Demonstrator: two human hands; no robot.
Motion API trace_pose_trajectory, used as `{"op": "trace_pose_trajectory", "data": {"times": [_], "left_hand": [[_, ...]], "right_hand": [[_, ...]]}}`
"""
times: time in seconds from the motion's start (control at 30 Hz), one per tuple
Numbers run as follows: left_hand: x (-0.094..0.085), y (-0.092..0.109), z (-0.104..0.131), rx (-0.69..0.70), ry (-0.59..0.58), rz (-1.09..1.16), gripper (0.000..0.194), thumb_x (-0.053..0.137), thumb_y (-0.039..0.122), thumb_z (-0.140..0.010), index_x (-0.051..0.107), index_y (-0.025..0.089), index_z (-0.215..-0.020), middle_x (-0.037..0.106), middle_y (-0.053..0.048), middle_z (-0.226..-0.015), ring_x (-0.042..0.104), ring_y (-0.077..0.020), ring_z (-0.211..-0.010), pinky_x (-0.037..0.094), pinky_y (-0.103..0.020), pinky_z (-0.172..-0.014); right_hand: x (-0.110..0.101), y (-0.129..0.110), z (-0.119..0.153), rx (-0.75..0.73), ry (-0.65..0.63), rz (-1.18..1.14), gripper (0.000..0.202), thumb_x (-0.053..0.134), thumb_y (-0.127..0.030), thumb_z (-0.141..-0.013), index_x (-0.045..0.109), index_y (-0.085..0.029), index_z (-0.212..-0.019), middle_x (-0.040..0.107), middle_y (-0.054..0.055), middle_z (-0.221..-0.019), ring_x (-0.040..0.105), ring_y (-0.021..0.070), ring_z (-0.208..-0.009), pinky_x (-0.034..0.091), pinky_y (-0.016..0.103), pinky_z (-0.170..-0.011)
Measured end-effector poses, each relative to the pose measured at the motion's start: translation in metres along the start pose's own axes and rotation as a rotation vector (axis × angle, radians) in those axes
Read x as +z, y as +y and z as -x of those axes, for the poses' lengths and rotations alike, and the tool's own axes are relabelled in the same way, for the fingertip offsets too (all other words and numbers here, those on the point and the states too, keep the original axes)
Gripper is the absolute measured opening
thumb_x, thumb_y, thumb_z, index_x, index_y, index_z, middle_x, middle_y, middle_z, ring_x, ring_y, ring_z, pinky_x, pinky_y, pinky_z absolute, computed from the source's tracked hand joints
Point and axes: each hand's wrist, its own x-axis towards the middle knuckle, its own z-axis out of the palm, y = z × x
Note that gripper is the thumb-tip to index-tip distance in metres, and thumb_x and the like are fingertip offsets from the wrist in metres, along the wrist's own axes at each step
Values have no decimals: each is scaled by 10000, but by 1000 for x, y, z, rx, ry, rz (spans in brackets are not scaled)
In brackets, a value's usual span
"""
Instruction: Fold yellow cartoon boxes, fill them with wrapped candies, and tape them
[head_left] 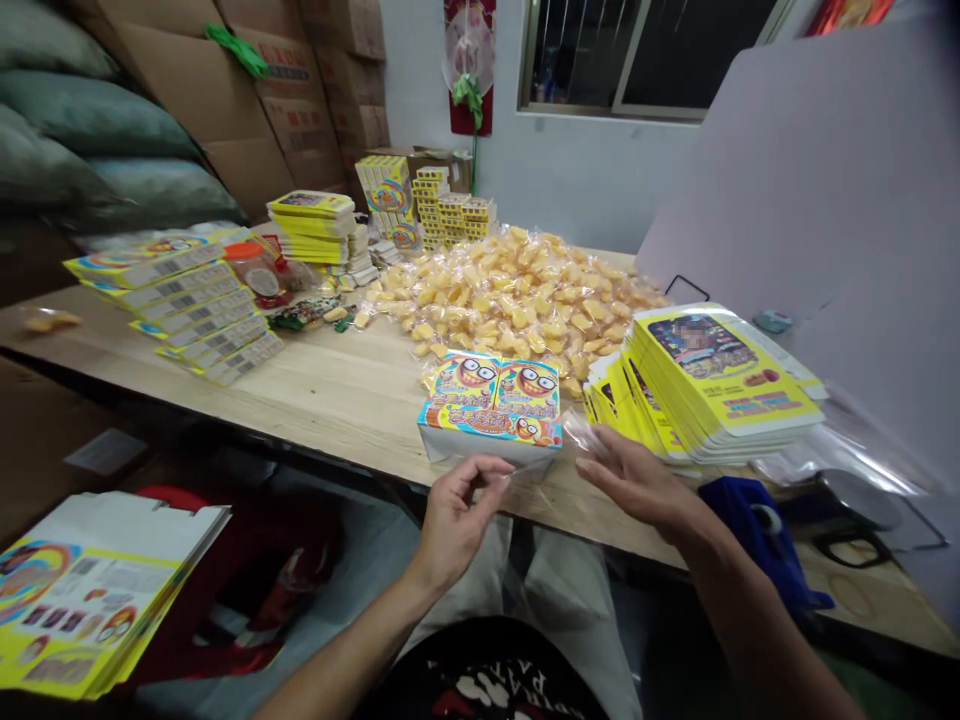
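Across the view, a wooden table (pixel 337 410), with a large heap of clear-wrapped yellow pieces (pixel 517 290) over its middle and rear: plenty loose, so by appearance a good deal left. To the right of the heap, a thick stack of printed yellow cards (pixel 720 385), flat and apparently unused. At the left, a leaning stack of yellow boxes (pixel 202 305), seemingly made up; more upright boxes (pixel 386 190) at the back. Near the front edge, between heap and body, the blue-and-yellow printed box (pixel 491 400), flat on its base, with shape and top apparently complete. Wrapping or sealing of it: impossible to confirm from here. Beside the cards, toward the front, a blue tape dispenser (pixel 757 540), untouched.

Right hand (pixel 637 475) just off the box's right side, reaching inward, fingers extended and close together, clear film (pixel 577 430) at the tips; firmness of grip impossible to tell. Left hand (pixel 461 515) low before the box, wrist angled up, thumb and forefinger narrow, in a pinch on thin film.
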Motion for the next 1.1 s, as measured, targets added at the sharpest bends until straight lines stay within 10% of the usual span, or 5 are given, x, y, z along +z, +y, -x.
{"op": "trace_pose_trajectory", "data": {"times": [0.17,0.37,0.63,0.77,1.1], "left_hand": [[-2,10,0,-85,-327,-69,438,805,357,-797,698,183,-1185,733,-54,-1006,638,-190,-919,465,-266,-799],[-9,35,-27,-274,-188,157,260,774,387,-824,751,130,-853,738,-44,-786,623,-121,-706,446,-212,-667],[-19,31,-30,-544,-167,430,294,856,344,-741,772,126,-918,764,-72,-849,697,-112,-729,500,-152,-603],[-13,26,-26,-507,-127,478,251,835,344,-778,767,112,-848,761,-72,-872,698,-96,-739,551,-170,-738],[-5,26,-14,-291,-152,357,242,735,363,-883,799,149,-978,764,-52,-863,670,-100,-736,563,-195,-743]], "right_hand": [[25,1,7,-77,-77,-32,260,511,-379,-943,549,-199,-761,547,-17,-660,476,130,-600,341,260,-560],[15,-23,10,-165,-241,131,105,512,-257,-937,582,-204,-879,619,-16,-726,531,135,-646,367,262,-601],[2,-4,8,-128,13,344,166,483,-262,-948,555,-208,-808,591,12,-717,536,178,-676,373,308,-627],[30,-31,13,-245,424,702,89,517,-161,-914,600,-194,-916,628,81,-897,552,263,-880,349,402,-776],[71,-60,-1,-315,203,495,79,497,-144,-958,563,-185,-941,635,47,-915,571,229,-900,322,397,-854]]}}
